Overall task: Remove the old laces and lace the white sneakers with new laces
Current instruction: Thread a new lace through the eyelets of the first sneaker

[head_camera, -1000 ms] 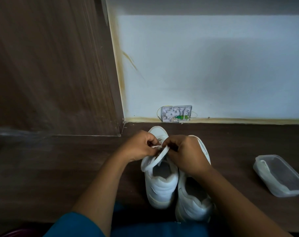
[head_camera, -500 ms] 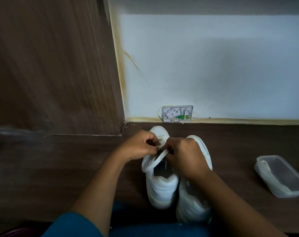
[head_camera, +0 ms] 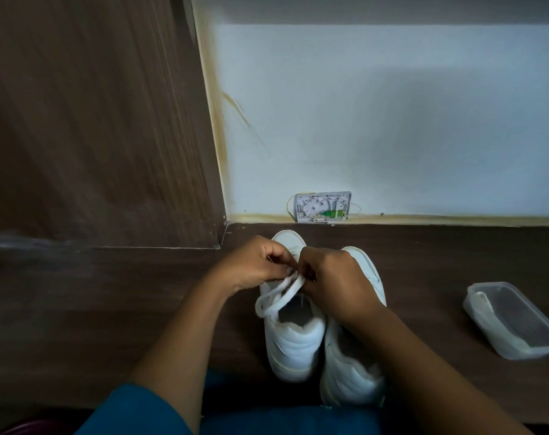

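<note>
L hand + R hand knuckle-to-knuckle, both pinching white lace over L sneaker. Lace loop hangs below L hand. R sneaker under R wrist. Plastic container well R of R hand.

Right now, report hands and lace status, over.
Left hand, right hand both pinching white lace over left sneaker. Loop drapes over its collar. Right sneaker alongside; plastic container off right, clear of hands.
</note>
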{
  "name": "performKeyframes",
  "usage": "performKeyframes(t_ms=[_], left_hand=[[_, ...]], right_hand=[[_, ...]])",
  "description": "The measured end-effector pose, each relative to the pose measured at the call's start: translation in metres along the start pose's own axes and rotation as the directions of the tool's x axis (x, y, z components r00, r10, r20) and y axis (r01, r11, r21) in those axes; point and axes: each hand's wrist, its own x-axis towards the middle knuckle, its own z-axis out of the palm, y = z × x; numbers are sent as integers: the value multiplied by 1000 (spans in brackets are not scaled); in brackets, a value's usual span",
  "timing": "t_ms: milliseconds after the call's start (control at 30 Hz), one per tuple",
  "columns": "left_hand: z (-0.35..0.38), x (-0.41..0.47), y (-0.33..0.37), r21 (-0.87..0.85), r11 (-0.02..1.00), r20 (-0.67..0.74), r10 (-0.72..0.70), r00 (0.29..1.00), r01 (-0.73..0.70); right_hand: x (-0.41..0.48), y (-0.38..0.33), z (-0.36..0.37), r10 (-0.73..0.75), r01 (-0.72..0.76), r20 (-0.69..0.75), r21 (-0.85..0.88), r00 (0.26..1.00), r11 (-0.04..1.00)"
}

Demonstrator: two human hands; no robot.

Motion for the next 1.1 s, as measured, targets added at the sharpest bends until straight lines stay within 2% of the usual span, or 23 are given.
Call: performKeyframes(t_ms=[167,400,600,733,1100], left_hand=[[-2,4,-6,45,999,-17,10,1000,-10],[-4,4,-12,107,994,-11,30,999,-29],[-4,4,-13,82,996,-66,47,997,-42],[-5,3,-12,60,998,-15,37,999,-36],[0,4,-12,28,998,-17,53,998,-53]], right_hand=[[1,-1,-1,24,-24,-4,7,1000,1000],[0,-2,1,-33,32,-33,-25,999,999],[1,-2,0,-9,9,-7,-27,1000,1000],[2,-2,1,-12,12,6,-9,1000,1000],[2,-2,0,1,-1,16,-10,1000,1000]])
